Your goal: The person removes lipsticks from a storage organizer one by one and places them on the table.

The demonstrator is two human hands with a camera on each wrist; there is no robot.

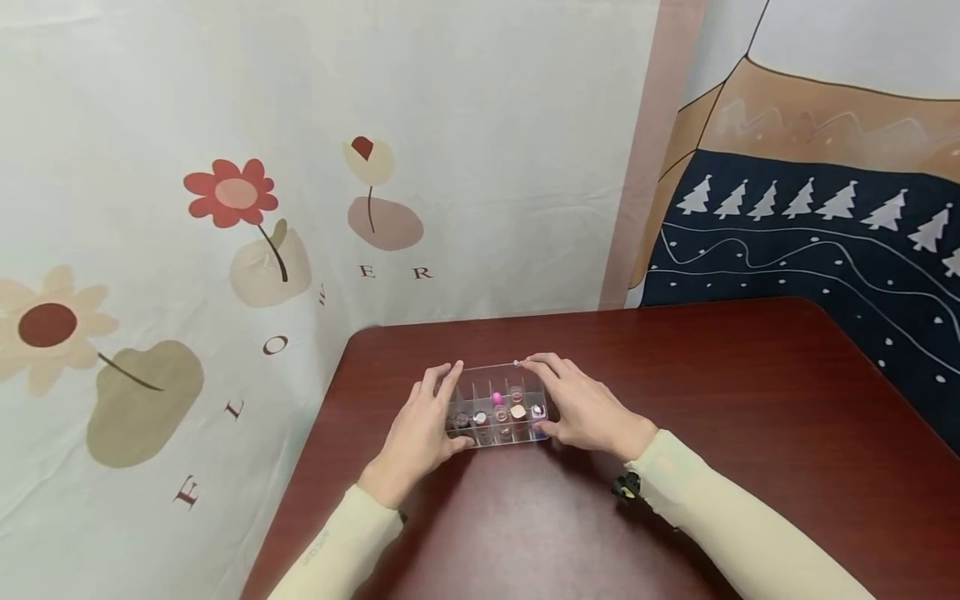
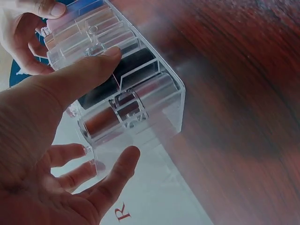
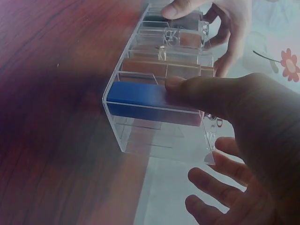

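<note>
A clear plastic compartment organizer [image 1: 489, 367] stands on the table, with several small cosmetic tubes in its front row. My left hand [image 1: 420, 429] grips its left end, thumb across the front and fingers toward the back. At the opposite end my right hand [image 1: 592, 408] holds it the same way. In the left wrist view, my left thumb lies over a black tube [image 2: 136, 63], beside a round clear-walled tube [image 2: 133, 105]. My right thumb touches a blue rectangular tube [image 3: 133, 99] in the right wrist view. A bright pink top [image 1: 497, 399] shows farther back.
The dark red wooden table [image 1: 720, 392] extends on both sides and in front of the organizer. Behind it hangs a pale curtain [image 1: 510, 167] printed with flowers and letters. A dark blue cloth [image 1: 795, 250] with white trees hangs at the right.
</note>
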